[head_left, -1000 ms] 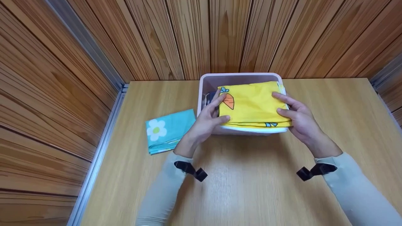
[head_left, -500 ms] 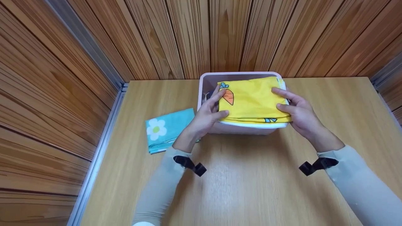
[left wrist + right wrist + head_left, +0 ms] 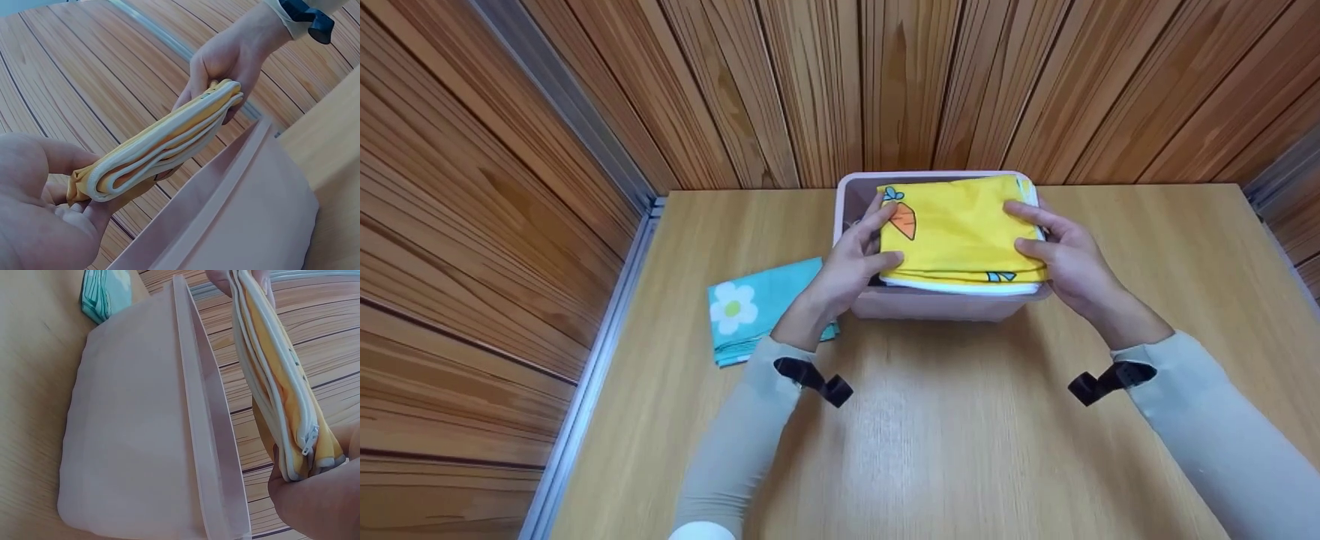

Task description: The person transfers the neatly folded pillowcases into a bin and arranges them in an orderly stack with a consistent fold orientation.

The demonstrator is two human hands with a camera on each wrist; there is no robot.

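Observation:
A folded yellow zippered cloth cover (image 3: 960, 229), printed with carrots, is held flat between both hands. My left hand (image 3: 844, 276) pinches its left edge, thumb on top. My right hand (image 3: 1074, 262) grips the right edge the same way, beside a white zipper pull (image 3: 307, 449). White piping runs along the folded layers (image 3: 163, 149). The cover hangs just over the rim of a pale pink plastic bin (image 3: 937, 306), as both wrist views show, and hides most of the bin's inside in the head view.
A folded teal cloth (image 3: 769, 300) with a white flower lies on the wooden table (image 3: 915, 450) left of the bin, partly behind my left forearm. Wood-panelled walls (image 3: 900, 90) close off the back and left side, just behind the bin.
Both hands have carried the yellow cover a little away from me, toward the back of the bin. More of the bin's front wall now shows. The teal cloth has stayed put.

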